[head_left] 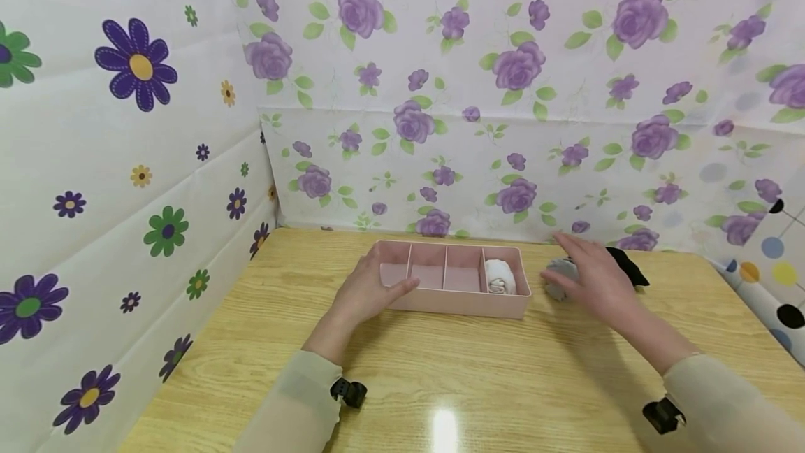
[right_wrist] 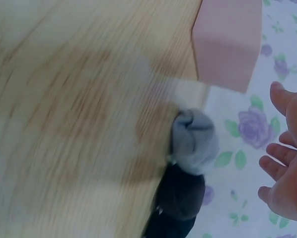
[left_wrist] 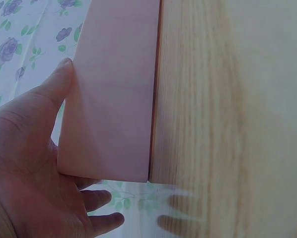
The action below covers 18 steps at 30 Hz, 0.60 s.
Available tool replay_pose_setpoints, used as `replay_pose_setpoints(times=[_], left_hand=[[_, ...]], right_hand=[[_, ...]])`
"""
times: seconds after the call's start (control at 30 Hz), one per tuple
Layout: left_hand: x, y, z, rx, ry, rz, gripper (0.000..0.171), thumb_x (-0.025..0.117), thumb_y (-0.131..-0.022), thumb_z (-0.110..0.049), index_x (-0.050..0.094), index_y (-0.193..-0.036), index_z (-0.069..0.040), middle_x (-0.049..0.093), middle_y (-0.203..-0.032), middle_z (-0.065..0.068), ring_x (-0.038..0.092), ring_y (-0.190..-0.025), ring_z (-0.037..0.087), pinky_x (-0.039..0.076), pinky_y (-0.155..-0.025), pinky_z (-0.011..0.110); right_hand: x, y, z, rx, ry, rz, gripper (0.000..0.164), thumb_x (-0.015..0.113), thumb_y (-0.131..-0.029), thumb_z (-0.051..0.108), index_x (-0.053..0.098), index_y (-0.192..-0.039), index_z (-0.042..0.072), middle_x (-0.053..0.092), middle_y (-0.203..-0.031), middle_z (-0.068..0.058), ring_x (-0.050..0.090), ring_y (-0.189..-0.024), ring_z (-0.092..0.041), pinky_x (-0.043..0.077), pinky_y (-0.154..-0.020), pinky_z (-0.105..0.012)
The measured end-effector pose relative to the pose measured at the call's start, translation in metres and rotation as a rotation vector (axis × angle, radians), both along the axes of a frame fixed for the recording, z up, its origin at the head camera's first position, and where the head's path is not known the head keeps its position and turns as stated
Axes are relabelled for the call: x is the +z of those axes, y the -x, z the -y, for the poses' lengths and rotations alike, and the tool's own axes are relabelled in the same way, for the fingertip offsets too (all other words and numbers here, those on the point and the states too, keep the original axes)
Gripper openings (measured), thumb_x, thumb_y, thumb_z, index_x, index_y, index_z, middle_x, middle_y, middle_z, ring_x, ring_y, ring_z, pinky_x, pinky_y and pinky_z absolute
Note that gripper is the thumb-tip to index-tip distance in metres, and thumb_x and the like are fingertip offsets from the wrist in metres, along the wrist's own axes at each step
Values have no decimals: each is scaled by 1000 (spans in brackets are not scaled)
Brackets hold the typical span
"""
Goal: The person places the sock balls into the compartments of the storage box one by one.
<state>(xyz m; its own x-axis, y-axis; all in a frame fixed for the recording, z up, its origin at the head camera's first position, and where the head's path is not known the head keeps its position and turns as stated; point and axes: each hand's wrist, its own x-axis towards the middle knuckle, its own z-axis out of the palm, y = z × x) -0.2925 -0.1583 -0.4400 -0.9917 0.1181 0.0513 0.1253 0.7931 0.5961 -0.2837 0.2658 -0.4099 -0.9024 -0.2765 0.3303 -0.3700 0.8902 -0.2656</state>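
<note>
A pink divided box point(head_left: 462, 303) sits on the table, its compartments in a row. A white rolled sock point(head_left: 500, 277) fills the rightmost compartment. My left hand point(head_left: 361, 290) holds the box's left end, thumb at the front rim and other fingers around the end; in the left wrist view two fingers stick out past the corner. To the right of the box lies a grey rolled sock point(right_wrist: 194, 141), with black rolled cloth point(right_wrist: 178, 196) beside it. My right hand point(head_left: 594, 278) hovers over these with fingers spread and nothing held, partly hiding them in the head view.
The wooden table point(head_left: 402, 362) ends at a flowered cloth wall point(head_left: 402, 159) just behind the box. Another patterned sheet point(head_left: 126, 229) hangs along the left side. A dotted cloth point(head_left: 780, 278) borders the right edge.
</note>
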Motion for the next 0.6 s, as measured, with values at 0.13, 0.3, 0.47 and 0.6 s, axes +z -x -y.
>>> replay_pose_setpoints(times=[0.13, 0.3, 0.47, 0.6], left_hand=[[0, 0, -1, -1, 0, 1, 127, 69, -95, -78, 9, -177, -2, 19, -181, 23, 22, -166, 43, 29, -129, 65], [2, -1, -1, -1, -1, 4, 127, 69, -96, -78, 8, -177, -2, 19, -181, 22, 22, -166, 43, 29, -129, 64], [2, -1, 0, -1, -3, 9, 127, 69, -96, -78, 8, -177, -2, 17, -181, 21, 19, -167, 42, 26, -130, 63], [3, -1, 0, -4, 6, 11, 127, 69, -96, -78, 6, -177, -3, 16, -182, 20, 18, -167, 42, 25, -131, 62]], right_hand=[[-6, 1, -13, 18, -8, 8, 88, 82, -103, 35, 38, -170, 0, 46, -164, -34, 40, -148, -60, 27, -121, -78], [-15, 4, -25, 49, -3, 36, 91, 81, -103, 37, 34, -171, -2, 41, -166, -35, 42, -149, -58, 15, -128, -74], [-23, 9, -36, 60, -10, 72, 92, 80, -104, 37, 32, -171, -4, 38, -168, -36, 41, -148, -60, 10, -129, -73], [-27, 11, -43, 63, -9, 113, 96, 82, -103, 37, 30, -172, -3, 37, -169, -36, 39, -149, -59, 11, -129, -74]])
